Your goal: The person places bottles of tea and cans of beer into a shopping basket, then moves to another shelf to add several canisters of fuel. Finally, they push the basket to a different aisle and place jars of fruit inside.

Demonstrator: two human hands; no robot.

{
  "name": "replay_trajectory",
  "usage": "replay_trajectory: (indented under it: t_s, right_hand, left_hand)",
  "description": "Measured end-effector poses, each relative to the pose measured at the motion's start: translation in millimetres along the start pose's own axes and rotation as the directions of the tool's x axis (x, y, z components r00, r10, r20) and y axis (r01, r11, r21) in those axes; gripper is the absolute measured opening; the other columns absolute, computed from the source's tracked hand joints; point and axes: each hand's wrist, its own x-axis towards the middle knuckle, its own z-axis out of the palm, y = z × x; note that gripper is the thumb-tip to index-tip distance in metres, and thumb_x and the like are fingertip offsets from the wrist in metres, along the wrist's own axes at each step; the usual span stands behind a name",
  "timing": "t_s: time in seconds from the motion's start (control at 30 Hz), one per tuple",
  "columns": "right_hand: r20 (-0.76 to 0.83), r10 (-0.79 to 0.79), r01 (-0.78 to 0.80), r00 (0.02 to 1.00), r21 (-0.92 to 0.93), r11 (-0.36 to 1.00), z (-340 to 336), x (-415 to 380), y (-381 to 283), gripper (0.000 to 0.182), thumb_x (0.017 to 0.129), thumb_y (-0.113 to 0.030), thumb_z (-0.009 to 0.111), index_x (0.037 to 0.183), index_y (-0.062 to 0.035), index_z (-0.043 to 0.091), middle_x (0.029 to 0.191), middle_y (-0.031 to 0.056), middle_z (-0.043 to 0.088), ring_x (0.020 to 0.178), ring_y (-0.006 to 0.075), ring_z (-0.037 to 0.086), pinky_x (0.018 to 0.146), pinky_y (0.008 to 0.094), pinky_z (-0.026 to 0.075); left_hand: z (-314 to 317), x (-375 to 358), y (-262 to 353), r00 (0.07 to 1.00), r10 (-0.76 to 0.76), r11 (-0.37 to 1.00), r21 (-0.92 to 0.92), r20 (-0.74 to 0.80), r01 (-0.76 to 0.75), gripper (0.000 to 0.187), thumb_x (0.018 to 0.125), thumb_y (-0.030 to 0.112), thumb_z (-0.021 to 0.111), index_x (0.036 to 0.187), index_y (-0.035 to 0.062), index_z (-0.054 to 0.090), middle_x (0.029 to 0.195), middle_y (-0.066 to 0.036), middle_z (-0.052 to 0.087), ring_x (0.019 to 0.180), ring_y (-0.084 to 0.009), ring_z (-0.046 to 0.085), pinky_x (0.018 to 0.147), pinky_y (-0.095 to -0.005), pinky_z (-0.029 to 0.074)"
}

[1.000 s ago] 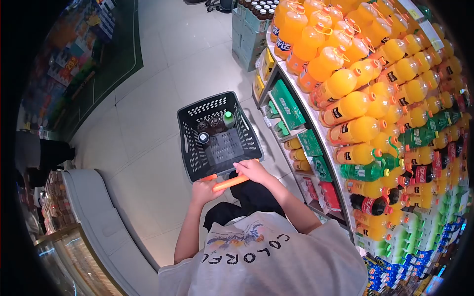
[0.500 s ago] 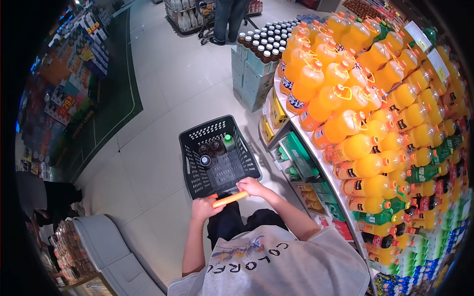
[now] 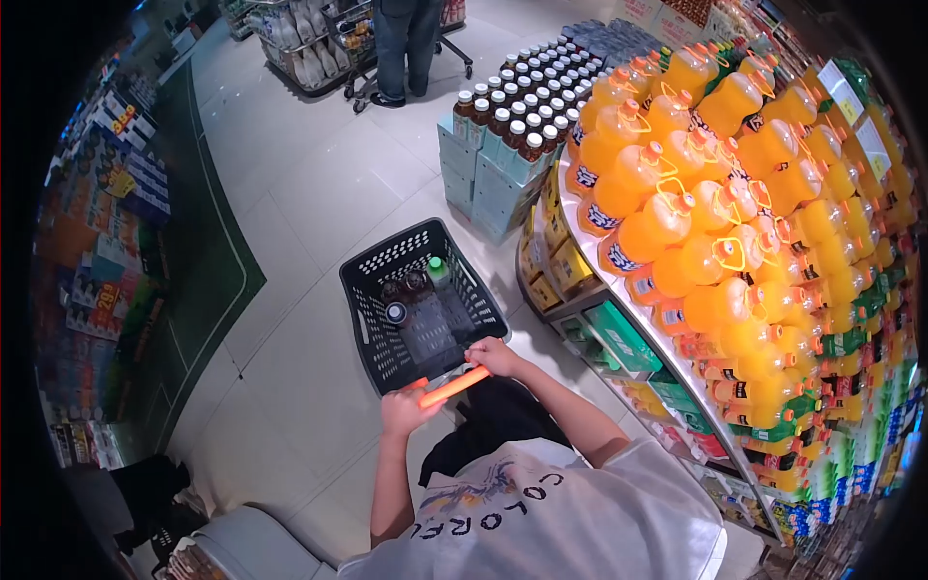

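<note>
My left hand [image 3: 405, 411] is wrapped round one end of the orange handle [image 3: 454, 386] of a dark shopping basket [image 3: 452, 360]. Round the handle's other end closes my right hand [image 3: 493, 358]. The basket stands ahead of me, over the tiled floor. Inside it are a green-capped bottle [image 3: 438, 270], a bottle with a pale top [image 3: 396, 312] and dark bottles [image 3: 415, 280] near the far wall.
Orange drink bottles [image 3: 657, 237] crowd a curved display on the right. Stacked cartons [image 3: 474, 184] of white-capped bottles stand beyond. A person [image 3: 404, 48] stands by a cart at the top. Left are shelves [image 3: 106, 261]; a grey counter [image 3: 251, 546] is bottom left.
The display and cartons on the right have come nearer, and the grey counter has slid down and back. Both hands keep hold of the handle, and the basket is slightly further left in view.
</note>
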Motion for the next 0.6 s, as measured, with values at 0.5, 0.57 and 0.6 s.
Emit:
replay_trajectory:
  t_s: [0.5,0.57,0.6]
  right_hand:
    - [0.103,0.113,-0.087,0.988,-0.222,0.971,-11.6,232.5,-121.8,0.051,0.082,-0.045,0.046,0.062,0.0001,0.062,0.054,0.0117,0.056,0.058,0.0240,0.058,0.060,0.0373,0.043]
    - [0.107,0.090,-0.062,0.990,-0.239,0.969,-17.1,259.8,-142.7,0.051,0.082,-0.043,0.046,0.061,0.0008,0.061,0.055,0.0137,0.056,0.060,0.0267,0.058,0.062,0.0392,0.043]
    - [0.064,0.080,-0.065,0.995,-0.216,0.974,-20.1,274.7,-147.3,0.050,0.083,-0.042,0.046,0.060,0.0010,0.059,0.052,0.0125,0.054,0.055,0.0245,0.056,0.058,0.0381,0.042]
  left_hand:
    - [-32.2,187.4,-222.2,0.990,0.078,0.992,0.095,0.116,-0.089,0.041,0.053,0.046,0.073,0.047,0.0123,0.051,0.044,-0.004,0.049,0.039,-0.0215,0.052,0.041,-0.0317,0.043]
    - [-38.2,215.8,-248.6,0.989,0.085,0.990,0.101,0.119,-0.098,0.041,0.052,0.046,0.073,0.046,0.0120,0.051,0.044,-0.004,0.049,0.039,-0.0216,0.052,0.041,-0.0319,0.043]
    - [-40.6,231.4,-260.3,0.988,0.090,0.989,0.102,0.122,-0.102,0.042,0.052,0.046,0.074,0.046,0.0118,0.050,0.044,-0.004,0.049,0.039,-0.0217,0.052,0.041,-0.0319,0.043]
